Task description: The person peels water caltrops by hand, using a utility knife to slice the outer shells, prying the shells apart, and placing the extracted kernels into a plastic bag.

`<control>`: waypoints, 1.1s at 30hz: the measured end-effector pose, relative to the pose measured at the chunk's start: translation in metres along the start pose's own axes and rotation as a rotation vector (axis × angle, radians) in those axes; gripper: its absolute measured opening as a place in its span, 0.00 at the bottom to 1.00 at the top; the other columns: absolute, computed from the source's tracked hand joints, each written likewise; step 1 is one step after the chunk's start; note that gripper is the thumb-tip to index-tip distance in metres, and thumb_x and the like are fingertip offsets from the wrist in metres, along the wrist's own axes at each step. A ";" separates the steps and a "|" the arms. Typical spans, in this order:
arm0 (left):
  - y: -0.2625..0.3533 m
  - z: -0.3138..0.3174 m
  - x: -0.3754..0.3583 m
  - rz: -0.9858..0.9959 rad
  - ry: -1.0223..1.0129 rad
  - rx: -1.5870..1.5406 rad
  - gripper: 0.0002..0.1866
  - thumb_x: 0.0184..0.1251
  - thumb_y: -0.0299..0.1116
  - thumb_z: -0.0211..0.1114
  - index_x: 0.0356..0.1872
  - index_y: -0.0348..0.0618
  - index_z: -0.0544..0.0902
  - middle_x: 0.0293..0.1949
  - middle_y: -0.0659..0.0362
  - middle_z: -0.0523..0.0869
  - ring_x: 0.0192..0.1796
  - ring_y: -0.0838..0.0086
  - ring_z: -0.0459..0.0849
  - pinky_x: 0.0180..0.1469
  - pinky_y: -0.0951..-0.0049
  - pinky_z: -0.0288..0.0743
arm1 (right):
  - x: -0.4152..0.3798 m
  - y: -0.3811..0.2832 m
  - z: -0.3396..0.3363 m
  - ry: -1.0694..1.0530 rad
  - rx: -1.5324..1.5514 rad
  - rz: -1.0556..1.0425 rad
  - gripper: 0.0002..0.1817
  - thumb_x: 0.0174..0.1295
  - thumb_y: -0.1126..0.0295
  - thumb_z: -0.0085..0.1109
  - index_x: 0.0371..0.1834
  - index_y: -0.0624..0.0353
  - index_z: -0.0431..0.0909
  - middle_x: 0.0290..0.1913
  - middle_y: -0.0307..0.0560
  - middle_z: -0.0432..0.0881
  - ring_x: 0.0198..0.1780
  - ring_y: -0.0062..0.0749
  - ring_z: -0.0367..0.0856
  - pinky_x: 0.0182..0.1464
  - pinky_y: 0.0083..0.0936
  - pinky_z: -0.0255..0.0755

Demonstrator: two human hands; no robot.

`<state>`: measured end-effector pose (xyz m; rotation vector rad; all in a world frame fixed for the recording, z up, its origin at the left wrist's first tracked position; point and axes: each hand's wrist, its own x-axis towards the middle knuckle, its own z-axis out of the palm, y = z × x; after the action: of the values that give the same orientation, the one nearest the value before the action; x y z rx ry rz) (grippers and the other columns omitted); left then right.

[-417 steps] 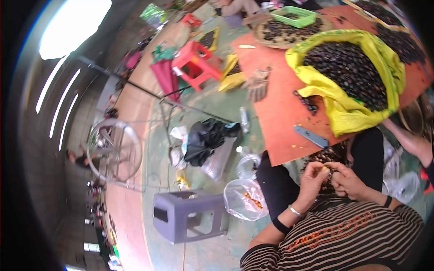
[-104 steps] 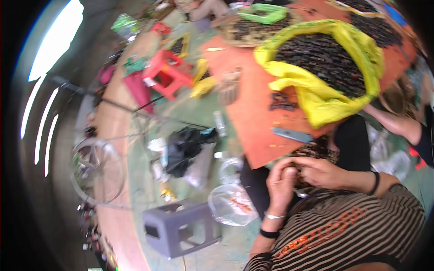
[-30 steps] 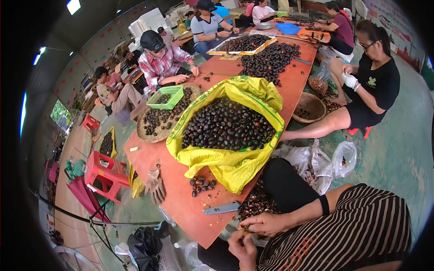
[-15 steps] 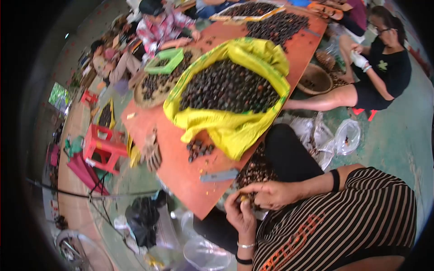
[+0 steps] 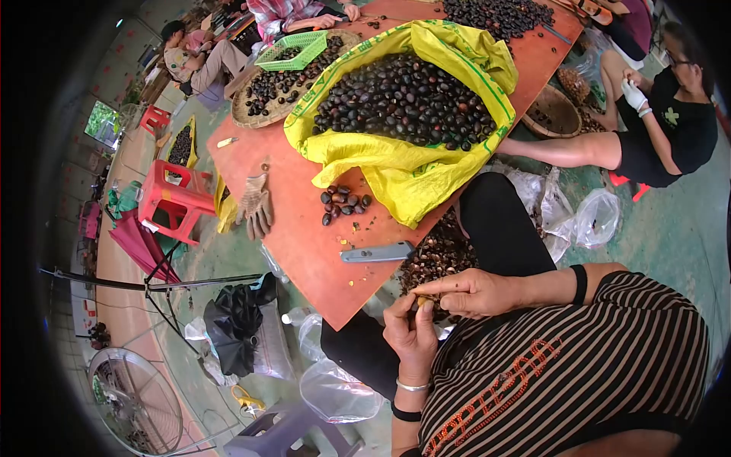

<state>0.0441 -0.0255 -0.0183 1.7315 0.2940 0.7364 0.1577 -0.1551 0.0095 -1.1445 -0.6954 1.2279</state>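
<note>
A small yellowish-brown piece [image 5: 423, 301] is pinched in the grip of the left hand [image 5: 411, 329], above the lap; the right hand [image 5: 474, 293] has its fingers up against it, its own grip impossible to tell. Just beyond the hands lie dark shell fragments [image 5: 442, 263], beside the orange counter [image 5: 293, 259]. A grey knife [image 5: 377, 252] reaches the counter edge nearest the lap; loose dark nuts [image 5: 344, 204] sit farther in, and a yellow sack [image 5: 373, 161] runs up to that same edge. A glove [image 5: 256, 206] lies across the opposite edge. Orange surface stretches from glove to knife; past the glove, green floor [image 5: 234, 253] shows near a red stool [image 5: 179, 199].
</note>
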 end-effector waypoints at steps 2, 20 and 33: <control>0.002 -0.003 -0.001 -0.100 -0.037 -0.059 0.11 0.66 0.28 0.61 0.43 0.36 0.69 0.33 0.57 0.80 0.29 0.84 0.75 0.32 0.85 0.70 | 0.004 0.005 -0.001 -0.015 0.089 0.011 0.23 0.70 0.65 0.45 0.69 0.52 0.62 0.19 0.27 0.63 0.21 0.08 0.60 0.22 0.10 0.57; 0.020 -0.008 -0.004 -0.257 -0.010 -0.348 0.16 0.64 0.30 0.63 0.48 0.38 0.68 0.39 0.56 0.79 0.35 0.81 0.77 0.35 0.82 0.75 | 0.002 -0.015 0.005 -0.145 0.077 0.005 0.26 0.69 0.68 0.47 0.69 0.60 0.54 0.35 0.35 0.71 0.35 0.13 0.68 0.38 0.15 0.66; 0.018 -0.010 -0.008 0.032 -0.284 -0.044 0.13 0.61 0.18 0.60 0.42 0.38 0.67 0.33 0.52 0.81 0.30 0.82 0.76 0.31 0.83 0.72 | 0.016 0.021 -0.010 0.187 -0.086 0.109 0.22 0.69 0.65 0.48 0.64 0.58 0.66 0.31 0.36 0.76 0.31 0.12 0.71 0.33 0.14 0.69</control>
<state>0.0281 -0.0274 -0.0029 1.7755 0.0541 0.5069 0.1636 -0.1445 -0.0157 -1.3644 -0.5548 1.1731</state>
